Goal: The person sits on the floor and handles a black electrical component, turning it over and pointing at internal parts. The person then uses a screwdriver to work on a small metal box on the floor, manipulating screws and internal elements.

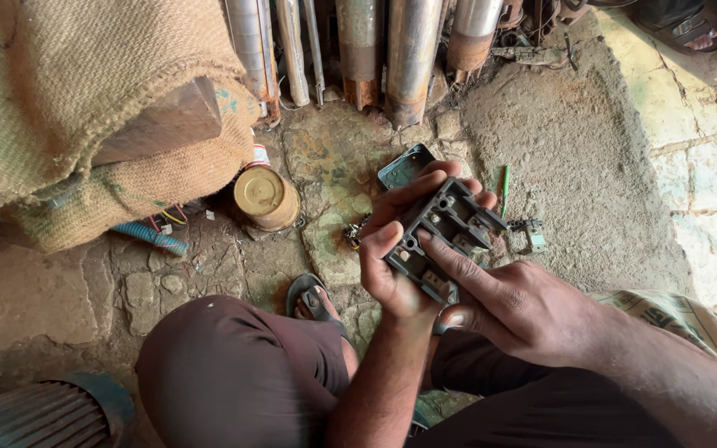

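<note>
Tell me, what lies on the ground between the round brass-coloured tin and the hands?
In the head view, between the tin and the left hand, only bare cracked stone floor shows.

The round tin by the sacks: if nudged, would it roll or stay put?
The tin probably stays put: it seems to rest on its flat base, lid up. Tipped onto its side it could roll, though the rough stone floor would likely stop it soon.

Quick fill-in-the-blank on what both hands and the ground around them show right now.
1. Both hands grip a dark grey ____ part.
2. The left hand cups it from ____.
3. The right hand lays its ____ across the top.
4. On the ground left of the hands lies a round ____ can.

Missing words: plastic; below; fingers; yellow
</note>
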